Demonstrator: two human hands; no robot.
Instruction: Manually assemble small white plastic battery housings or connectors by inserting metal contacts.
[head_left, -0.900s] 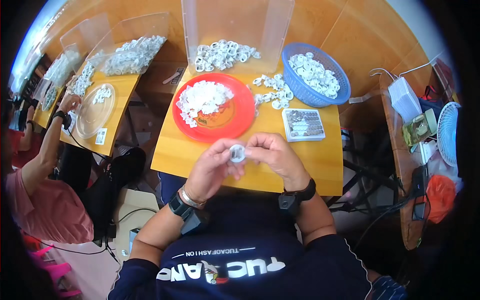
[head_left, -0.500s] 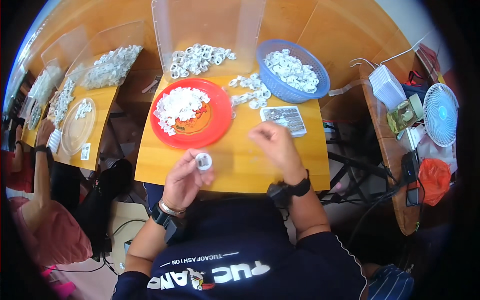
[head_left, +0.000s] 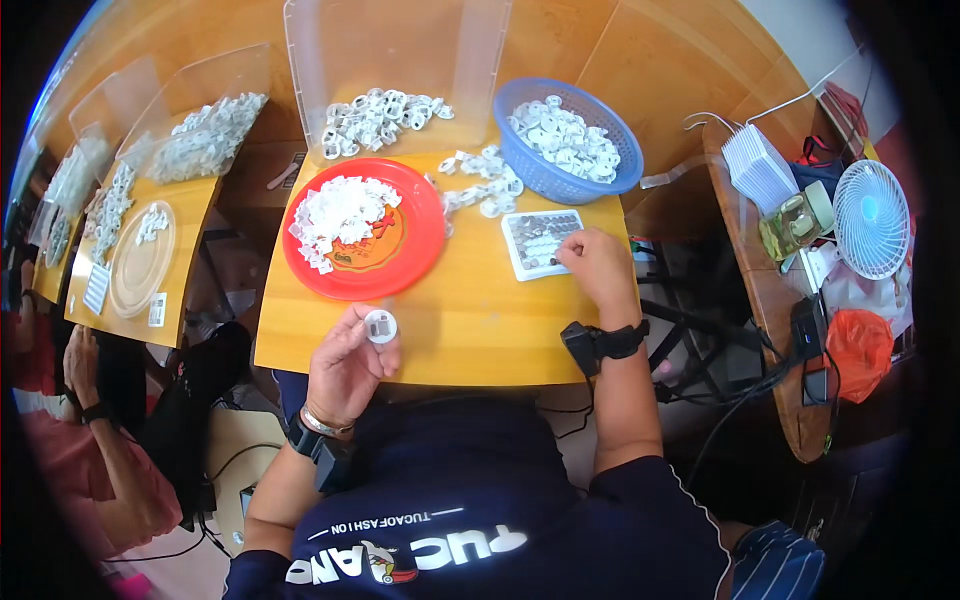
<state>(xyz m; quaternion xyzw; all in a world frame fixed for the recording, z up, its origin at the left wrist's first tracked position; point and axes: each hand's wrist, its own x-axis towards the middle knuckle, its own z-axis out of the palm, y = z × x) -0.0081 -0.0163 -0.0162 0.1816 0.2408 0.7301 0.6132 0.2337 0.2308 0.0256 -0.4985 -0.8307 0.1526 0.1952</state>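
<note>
My left hand (head_left: 345,362) pinches a small round white plastic part (head_left: 381,326) between thumb and fingers, just above the table's front edge. A grey rectangular detail shows on its face. My right hand (head_left: 603,268) reaches to the shallow white tray (head_left: 518,264), which holds rows of small dark grey round pieces. Its thumb and fingertips are pressed together at the tray's right side; what they hold, if anything, is hidden. A red plate (head_left: 425,236) with a heap of small white plastic pieces (head_left: 342,213) lies beyond my left hand.
A blue basket (head_left: 513,172) full of white parts stands behind the tray, with loose parts (head_left: 497,190) beside it. A clear bin (head_left: 400,45) with more parts is at the back. At right are a fan (head_left: 871,220) and a jar (head_left: 798,222). Another person (head_left: 110,450) sits at left.
My right hand has moved right and away from my body, from above the table to the tray. My left hand still holds the round white part. The view has shifted slightly.
</note>
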